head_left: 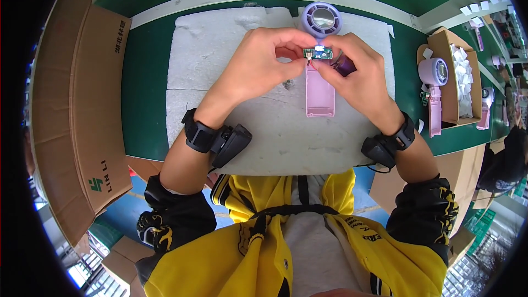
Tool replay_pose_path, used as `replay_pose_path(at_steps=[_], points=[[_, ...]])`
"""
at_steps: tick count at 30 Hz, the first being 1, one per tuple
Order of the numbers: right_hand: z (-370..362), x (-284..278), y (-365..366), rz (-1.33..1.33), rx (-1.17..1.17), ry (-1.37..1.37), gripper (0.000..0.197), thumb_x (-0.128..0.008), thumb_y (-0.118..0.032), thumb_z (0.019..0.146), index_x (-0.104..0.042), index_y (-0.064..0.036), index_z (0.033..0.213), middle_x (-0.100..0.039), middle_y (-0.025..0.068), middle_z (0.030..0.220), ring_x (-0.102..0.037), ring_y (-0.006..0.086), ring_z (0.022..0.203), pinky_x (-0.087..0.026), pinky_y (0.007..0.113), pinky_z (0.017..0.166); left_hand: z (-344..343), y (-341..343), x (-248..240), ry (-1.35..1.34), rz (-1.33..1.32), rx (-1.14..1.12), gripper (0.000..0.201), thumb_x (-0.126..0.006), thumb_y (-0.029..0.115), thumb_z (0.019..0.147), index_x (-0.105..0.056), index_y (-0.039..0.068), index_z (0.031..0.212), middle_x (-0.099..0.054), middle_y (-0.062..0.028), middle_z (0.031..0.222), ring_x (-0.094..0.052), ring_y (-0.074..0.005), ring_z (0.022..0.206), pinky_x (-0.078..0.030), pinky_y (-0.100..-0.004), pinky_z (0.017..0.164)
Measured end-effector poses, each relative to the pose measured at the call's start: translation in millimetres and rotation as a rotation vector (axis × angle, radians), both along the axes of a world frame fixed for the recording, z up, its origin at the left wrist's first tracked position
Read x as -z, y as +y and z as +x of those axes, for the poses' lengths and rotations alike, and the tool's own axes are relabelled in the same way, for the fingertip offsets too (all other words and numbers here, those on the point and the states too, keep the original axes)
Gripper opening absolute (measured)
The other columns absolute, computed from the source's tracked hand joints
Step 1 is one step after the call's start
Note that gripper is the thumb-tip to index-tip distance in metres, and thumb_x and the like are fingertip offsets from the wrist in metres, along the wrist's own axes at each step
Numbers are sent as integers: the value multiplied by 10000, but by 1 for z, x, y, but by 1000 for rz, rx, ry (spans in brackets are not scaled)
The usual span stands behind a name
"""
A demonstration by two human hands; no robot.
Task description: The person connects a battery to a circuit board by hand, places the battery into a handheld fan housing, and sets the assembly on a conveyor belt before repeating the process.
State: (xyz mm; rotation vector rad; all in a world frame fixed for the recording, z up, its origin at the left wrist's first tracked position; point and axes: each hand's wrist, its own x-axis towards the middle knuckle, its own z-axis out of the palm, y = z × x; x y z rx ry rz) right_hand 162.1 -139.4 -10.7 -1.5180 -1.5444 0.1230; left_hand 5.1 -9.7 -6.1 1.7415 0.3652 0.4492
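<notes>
A: Where was the circuit board (318,53), and how was its long axis aligned?

B: The board was positioned at the far end of the pink handle shell (320,94), over the white foam sheet (231,132). Its long axis ran left to right across the person's front, with the narrow ends toward either hand. The green component face was turned up toward the camera. Contact between board and shell could not be determined.

A: What was the state of each hand?

B: The left hand (262,61) was nearly closed, its thumb and index finger pinching the board's left end. The right hand (358,71) was similarly closed, thumb and index finger at the right end. A dark purple part (345,66) was partly hidden behind the right hand.

A: How was the shell aligned?

B: Its long axis ran near to far, roughly square to the board. The round fan head (321,20) lay beyond the board, away from the person.

A: What lay to the right?

B: A second fan (433,71) lay on the green table (144,115), beside a box (450,111) of white pieces.
</notes>
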Motion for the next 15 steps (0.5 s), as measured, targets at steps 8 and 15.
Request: replay_pose_path(at_steps=[8,15], points=[[3,0,-1,-43,36,18,315,-818,-74,723,-672,-41,1000,-616,21,762,-539,77,575,-451,214,519,-1,-3,-4,81,7,-78,268,-693,11,762,-725,2,1028,-724,-115,869,-674,-125,770,-548,-264,718],[4,1,0,-20,34,-6,295,-818,-73,717,-682,-27,975,-631,28,761,-540,74,577,-452,213,525,0,-2,-6,81,137,-46,253,-683,8,761,-726,-12,1009,-727,-122,886,-675,-118,767,-539,-261,681]])
